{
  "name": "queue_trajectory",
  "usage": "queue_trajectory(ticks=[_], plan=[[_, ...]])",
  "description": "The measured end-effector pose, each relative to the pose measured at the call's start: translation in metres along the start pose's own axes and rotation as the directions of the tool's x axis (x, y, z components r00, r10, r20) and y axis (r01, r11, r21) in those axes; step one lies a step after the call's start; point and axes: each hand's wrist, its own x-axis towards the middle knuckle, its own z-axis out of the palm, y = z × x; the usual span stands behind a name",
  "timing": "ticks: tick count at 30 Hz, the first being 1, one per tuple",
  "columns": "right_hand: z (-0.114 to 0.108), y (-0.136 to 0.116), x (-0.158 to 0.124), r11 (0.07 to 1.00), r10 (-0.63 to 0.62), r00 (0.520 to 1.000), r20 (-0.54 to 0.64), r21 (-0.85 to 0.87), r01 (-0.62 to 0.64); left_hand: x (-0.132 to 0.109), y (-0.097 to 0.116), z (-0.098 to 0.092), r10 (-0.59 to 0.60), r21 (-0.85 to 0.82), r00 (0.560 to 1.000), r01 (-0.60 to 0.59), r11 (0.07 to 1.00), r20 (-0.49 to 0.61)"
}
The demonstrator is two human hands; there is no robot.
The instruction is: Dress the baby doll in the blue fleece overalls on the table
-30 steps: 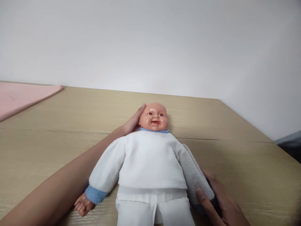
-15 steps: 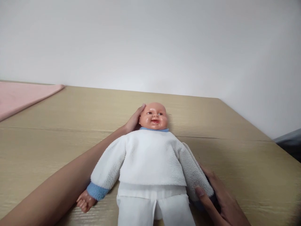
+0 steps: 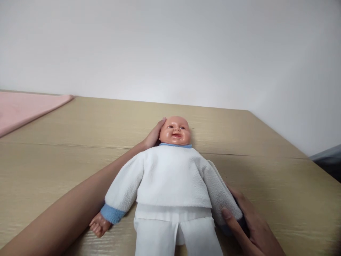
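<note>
A baby doll [image 3: 174, 176] in a white fleece top with blue collar and cuffs and white trousers lies on its back on the table, head away from me. My left hand [image 3: 155, 135] cups the side of its bald head, thumb along the temple; the other fingers are hidden behind it. My left forearm passes beside the doll's sleeve. At the lower right, my right hand [image 3: 250, 224] is closed around the doll's other sleeve near the cuff, its thumb on top. The doll's hand on that side is hidden, and its lower legs run out of view.
The doll rests on a tan wood-look table [image 3: 271, 138] with a seam across it. A folded pink cloth [image 3: 29, 108] lies at the far left. Behind the table stands a white wall [image 3: 170, 53]. Something dark grey [image 3: 329, 160] shows beyond the right edge.
</note>
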Motion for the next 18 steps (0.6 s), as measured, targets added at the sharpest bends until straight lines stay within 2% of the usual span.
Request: queue_trajectory(ticks=[18], plan=[[-0.0022,-0.0013,0.0026,0.999,-0.033,0.999,-0.007,-0.021,0.033,-0.0005,0.0022,0.0038,-0.023,0.020,1.000,0.022,1.000,0.020]])
